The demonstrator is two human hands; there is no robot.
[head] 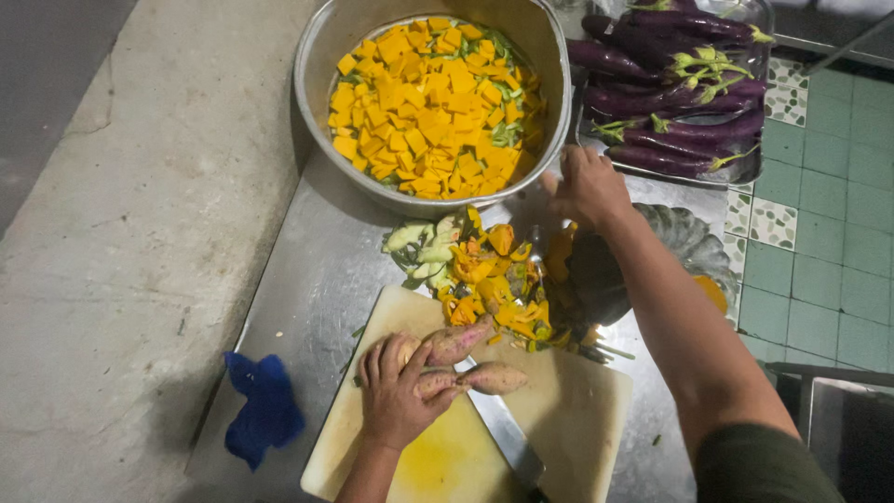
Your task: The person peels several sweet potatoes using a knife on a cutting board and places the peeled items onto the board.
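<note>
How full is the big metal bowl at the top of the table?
Nearly full. The metal bowl holds orange squash cubes mixed with green bits, heaped close to its rim, and no bare bottom shows.

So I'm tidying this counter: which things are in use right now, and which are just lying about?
In use:
left hand on sweet potatoes
cutting board
knife
right hand beside the bowl of cut squash

Lying about:
tray of eggplants
blue cloth
squash peelings
squash piece
</note>
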